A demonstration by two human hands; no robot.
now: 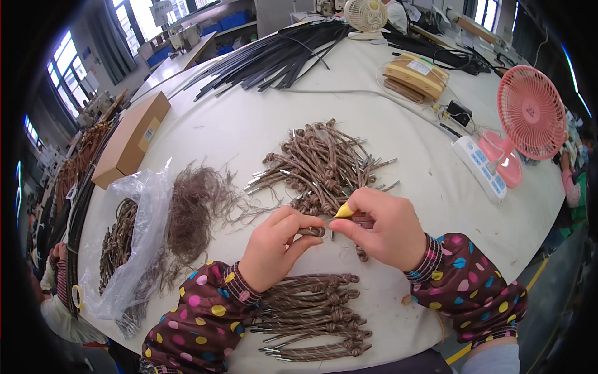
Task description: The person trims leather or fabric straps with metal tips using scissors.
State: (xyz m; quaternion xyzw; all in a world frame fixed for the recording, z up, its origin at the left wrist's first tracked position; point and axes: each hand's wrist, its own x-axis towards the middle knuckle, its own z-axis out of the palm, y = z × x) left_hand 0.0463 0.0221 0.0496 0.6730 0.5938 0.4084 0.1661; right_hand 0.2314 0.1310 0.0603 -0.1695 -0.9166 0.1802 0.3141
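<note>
Head view: left hand (271,249) pinches brown cord (314,231) at its fingertips, beside the right hand (391,232) gripping a yellow tool (344,211).

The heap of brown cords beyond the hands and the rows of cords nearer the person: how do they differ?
The heap is a tangle, with cords pointing many ways; the rows lie side by side, roughly parallel. The heap's silvery tips stick out on several sides, while the rows' visible tips point left. Both consist of brown, knotted cords.
</note>
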